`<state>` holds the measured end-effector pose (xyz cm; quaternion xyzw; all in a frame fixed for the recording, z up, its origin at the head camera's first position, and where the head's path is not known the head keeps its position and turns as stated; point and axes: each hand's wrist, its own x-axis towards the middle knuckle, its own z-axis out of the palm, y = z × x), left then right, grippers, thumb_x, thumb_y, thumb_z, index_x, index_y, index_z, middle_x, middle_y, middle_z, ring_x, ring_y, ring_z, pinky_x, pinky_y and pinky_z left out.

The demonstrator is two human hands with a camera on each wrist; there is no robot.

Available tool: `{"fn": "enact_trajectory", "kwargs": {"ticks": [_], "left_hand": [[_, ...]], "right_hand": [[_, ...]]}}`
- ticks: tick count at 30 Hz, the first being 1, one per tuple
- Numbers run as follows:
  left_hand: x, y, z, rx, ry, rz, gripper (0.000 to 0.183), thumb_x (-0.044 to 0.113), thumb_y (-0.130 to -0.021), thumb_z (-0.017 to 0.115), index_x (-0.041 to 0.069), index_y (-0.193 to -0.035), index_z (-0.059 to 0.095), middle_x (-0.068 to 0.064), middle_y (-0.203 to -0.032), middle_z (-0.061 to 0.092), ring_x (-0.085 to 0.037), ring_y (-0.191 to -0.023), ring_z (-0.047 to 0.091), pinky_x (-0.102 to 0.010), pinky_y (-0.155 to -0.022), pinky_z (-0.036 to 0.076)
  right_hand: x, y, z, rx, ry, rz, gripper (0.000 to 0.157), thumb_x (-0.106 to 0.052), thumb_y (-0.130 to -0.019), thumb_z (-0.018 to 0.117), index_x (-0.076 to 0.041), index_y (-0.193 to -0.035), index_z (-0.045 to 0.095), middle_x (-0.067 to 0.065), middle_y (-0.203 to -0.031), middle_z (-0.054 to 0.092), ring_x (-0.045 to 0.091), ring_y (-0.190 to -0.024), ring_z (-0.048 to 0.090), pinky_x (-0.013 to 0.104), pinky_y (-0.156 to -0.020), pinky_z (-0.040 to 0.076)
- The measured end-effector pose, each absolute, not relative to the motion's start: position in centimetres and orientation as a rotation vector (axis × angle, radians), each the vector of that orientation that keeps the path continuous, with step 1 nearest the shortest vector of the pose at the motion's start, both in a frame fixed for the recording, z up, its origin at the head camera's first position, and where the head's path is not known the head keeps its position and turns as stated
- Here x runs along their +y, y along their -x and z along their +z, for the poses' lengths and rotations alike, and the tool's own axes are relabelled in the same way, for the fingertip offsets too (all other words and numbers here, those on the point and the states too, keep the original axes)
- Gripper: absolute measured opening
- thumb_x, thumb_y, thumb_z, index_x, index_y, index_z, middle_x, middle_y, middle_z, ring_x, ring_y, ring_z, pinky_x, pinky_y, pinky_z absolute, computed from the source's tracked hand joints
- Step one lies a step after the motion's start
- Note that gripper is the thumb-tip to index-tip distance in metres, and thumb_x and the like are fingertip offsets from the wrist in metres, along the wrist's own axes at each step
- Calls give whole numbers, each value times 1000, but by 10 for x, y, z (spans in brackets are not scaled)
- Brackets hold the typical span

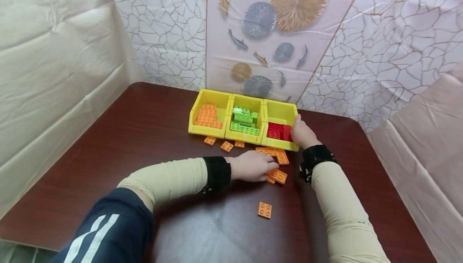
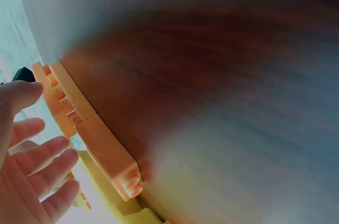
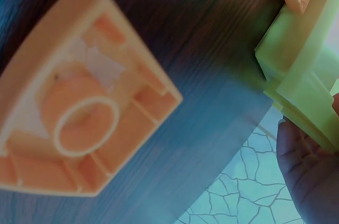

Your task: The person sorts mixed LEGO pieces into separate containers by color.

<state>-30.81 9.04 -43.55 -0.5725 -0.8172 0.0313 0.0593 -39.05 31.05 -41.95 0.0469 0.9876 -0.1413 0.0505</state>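
Note:
Three joined yellow bins stand at the back of the table, holding orange bricks [image 1: 207, 115], green bricks [image 1: 244, 120] and red bricks [image 1: 277, 131]. My right hand [image 1: 304, 133] grips the right side wall of the yellow bin [image 1: 281, 144] with the red bricks; its fingers show along the bin's edge in the right wrist view. My left hand [image 1: 251, 166] reaches across from the left, fingertips at some loose orange bricks [image 1: 279, 176] in front of that bin. In the left wrist view its fingers [image 2: 50, 155] are spread beside an orange brick [image 2: 108, 152].
Other small orange bricks [image 1: 227, 146] lie along the front of the bins, and a square orange brick [image 1: 265, 210] lies nearer me. An orange brick [image 3: 85, 113] with its hollow underside showing looms large in the right wrist view. A patterned cloth [image 1: 173, 34] hangs behind the table.

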Motion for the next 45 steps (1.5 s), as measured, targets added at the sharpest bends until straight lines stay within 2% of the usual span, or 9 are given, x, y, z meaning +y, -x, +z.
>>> {"fn": "enact_trajectory", "kwargs": {"ticks": [6,12,21,26,31,33,38,42,45], "left_hand": [[90,315,-442,-2463,1774,-4,30,22,-91,57,17,-120,57,4,-99,59,-12,-91,57,-26,-78,45],[70,321,-427,-2383,1761,-163,34,19,-90,59,12,-123,57,0,-110,60,-13,-100,56,-24,-87,42],[-17,361,-409,-2546,1429,-428,28,16,-92,59,8,-119,58,-3,-106,62,-17,-98,57,-30,-87,44],[-60,382,-405,-2608,1229,-353,33,17,-90,62,6,-121,59,-9,-113,61,-23,-104,57,-37,-89,44],[-77,400,-405,-2696,1056,-228,33,17,-88,65,7,-118,60,-10,-111,61,-26,-101,56,-41,-85,44],[-82,405,-407,-2769,982,-167,34,20,-87,66,9,-119,60,-9,-111,61,-26,-99,55,-40,-83,42],[-92,409,-412,-2860,934,-73,38,26,-87,66,11,-121,60,-7,-117,61,-26,-107,50,-43,-92,33],[-95,410,-413,-2830,965,-46,37,24,-87,67,10,-120,61,-8,-118,61,-28,-116,46,-50,-103,22],[-95,411,-414,-2828,964,-15,37,23,-87,66,11,-121,61,-8,-118,61,-27,-120,43,-55,-106,13]], "right_hand": [[307,390,-420,3011,-113,-439,66,-12,-99,35,7,-144,-10,29,-121,41,36,-93,49,47,-80,43],[307,392,-417,3034,-110,-426,66,-12,-99,35,6,-144,-10,30,-123,41,37,-96,49,49,-83,43],[311,394,-418,3013,-147,-418,68,-13,-99,37,6,-144,-11,30,-129,38,37,-102,47,51,-89,41],[315,390,-414,3023,-137,-388,68,-13,-99,38,8,-143,-9,31,-131,36,38,-103,46,52,-91,40],[314,387,-414,3026,-135,-392,68,-12,-99,39,8,-143,-8,32,-130,36,38,-102,46,51,-90,41],[312,387,-416,3016,-135,-397,67,-12,-99,38,8,-143,-9,31,-132,35,38,-103,46,51,-90,41],[311,388,-422,3009,-125,-406,68,-13,-99,38,7,-144,-10,31,-132,36,37,-103,47,50,-89,41],[311,390,-422,3032,-130,-404,69,-12,-99,40,7,-144,-9,31,-131,36,37,-102,47,51,-90,41],[312,392,-422,3034,-141,-406,69,-12,-99,40,7,-144,-8,31,-132,35,37,-103,46,51,-91,40]]}}
